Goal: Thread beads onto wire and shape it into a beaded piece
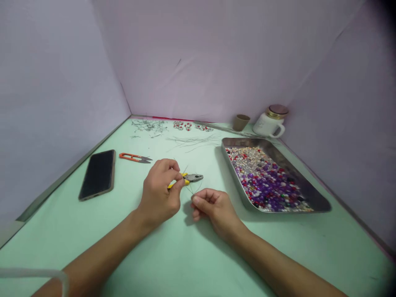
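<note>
My left hand (161, 192) is closed in a pinch over thin wire strands, just above small pliers with yellow handles (190, 178) that lie on the green table. My right hand (212, 206) is closed too, thumb against curled fingers, pinching the same bundle of thin wires (192, 188) from the right. The pliers' grey jaws point right. The two hands sit close together, a few centimetres apart.
A metal tray (309, 189) full of purple, red and pearl beads lies to the right. A black phone (98, 173) and orange thread snips (133, 157) lie left. Loose wires (192, 141), bead flowers (182, 125), a small cup (241, 122) and a lidded white mug (270, 121) stand at the back.
</note>
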`<state>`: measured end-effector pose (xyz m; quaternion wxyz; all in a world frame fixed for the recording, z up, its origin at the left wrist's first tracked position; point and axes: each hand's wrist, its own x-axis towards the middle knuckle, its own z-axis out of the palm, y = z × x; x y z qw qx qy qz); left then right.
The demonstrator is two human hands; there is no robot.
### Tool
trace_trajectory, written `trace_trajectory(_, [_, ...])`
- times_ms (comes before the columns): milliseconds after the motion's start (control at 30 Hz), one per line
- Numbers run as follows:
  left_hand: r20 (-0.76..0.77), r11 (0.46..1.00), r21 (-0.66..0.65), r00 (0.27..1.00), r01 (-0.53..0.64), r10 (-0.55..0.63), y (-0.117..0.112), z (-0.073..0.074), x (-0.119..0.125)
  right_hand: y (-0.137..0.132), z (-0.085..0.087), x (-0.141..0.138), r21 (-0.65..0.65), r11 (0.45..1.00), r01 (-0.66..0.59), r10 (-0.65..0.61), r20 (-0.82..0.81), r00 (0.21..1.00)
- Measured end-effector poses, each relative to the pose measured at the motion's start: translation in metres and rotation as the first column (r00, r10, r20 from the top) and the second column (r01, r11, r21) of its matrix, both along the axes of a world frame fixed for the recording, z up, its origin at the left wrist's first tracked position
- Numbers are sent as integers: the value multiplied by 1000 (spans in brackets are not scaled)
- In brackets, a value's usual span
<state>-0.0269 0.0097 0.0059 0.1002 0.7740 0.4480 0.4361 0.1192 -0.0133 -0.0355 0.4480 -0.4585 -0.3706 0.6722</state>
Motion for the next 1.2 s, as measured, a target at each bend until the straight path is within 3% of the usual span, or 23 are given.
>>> trace_trajectory(100, [27,998,44,999,-42,40,-6,-3,3,0,-2,2,10,995,96,-95,-68,993])
trace_trajectory(167, [58,998,-4,996,-63,64,-10,-4,5,-1,-3,2,32,989,145,-141,-104,985])
trace_trajectory(267, [73,974,-206,992,-90,107,-8,-5,4,-1,-2,2,61,986,155,-144,-159,977])
trace_trajectory(400, [-135,843,-534,991,-66,-8,2,-4,-2,0,-2,4,102,989,107,-97,-99,990])
trace_trajectory(433, [-197,841,-527,980,-125,22,2,-3,-4,0,-2,4,121,987,105,-100,-51,994])
trace_trajectory(500, [-235,891,-350,948,-288,214,-2,2,-6,1,-2,4,157,981,116,-123,41,992])
trace_trajectory(567, [-121,917,-146,927,-371,356,-10,6,-4,1,-2,4,182,976,122,-141,98,985])
trace_trajectory(600, [-65,930,-140,941,-339,333,-15,8,-2,1,-2,4,190,974,120,-143,117,983])
trace_trajectory(667, [-4,911,-350,972,-220,233,-22,9,3,0,-1,3,207,972,110,-140,137,981])
trace_trajectory(733, [44,785,-611,986,-102,162,-24,8,9,-2,1,2,221,971,96,-130,144,981])
trace_trajectory(800, [93,685,-728,990,-6,107,-22,6,13,-3,2,2,221,973,71,-104,144,984])
trace_trajectory(967, [111,638,-763,994,97,-19,-13,8,10,-3,2,1,152,988,-2,-14,100,995])
trace_trajectory(1200, [117,673,-728,991,131,-66,-9,4,7,3,0,0,48,998,27,-25,-45,999])
